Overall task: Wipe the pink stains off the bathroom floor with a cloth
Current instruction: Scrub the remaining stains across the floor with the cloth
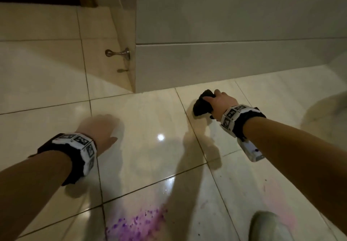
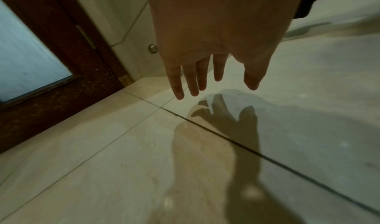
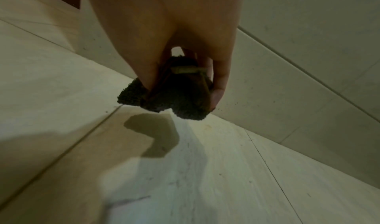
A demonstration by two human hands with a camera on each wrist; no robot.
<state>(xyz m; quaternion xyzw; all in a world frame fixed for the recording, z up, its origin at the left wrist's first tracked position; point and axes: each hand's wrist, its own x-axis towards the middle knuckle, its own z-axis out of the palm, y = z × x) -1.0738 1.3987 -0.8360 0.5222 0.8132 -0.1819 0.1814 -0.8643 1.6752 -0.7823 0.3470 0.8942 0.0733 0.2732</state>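
My right hand [image 1: 216, 100] grips a dark bunched cloth [image 1: 203, 105] above the glossy cream floor tiles [image 1: 150, 118], near the base of the wall. In the right wrist view the fingers [image 3: 220, 84] and thumb pinch the fuzzy cloth [image 3: 170, 100], which hangs just off the floor over its shadow. My left hand [image 1: 101, 130] hovers over the tiles with straight, spread fingers [image 2: 193, 81] and holds nothing. A purple-pink speckled stain [image 1: 139, 224] lies on the floor near the bottom of the head view. A fainter pink smear [image 1: 277, 199] lies to its right, under my right forearm.
A white tiled wall [image 1: 225, 62] rises just beyond the cloth. A metal door stop [image 1: 118, 53] sticks out of the wall corner at left. A dark wooden door with a frosted pane [image 2: 30, 56] stands far left. A light shoe [image 1: 270, 225] shows at the bottom right.
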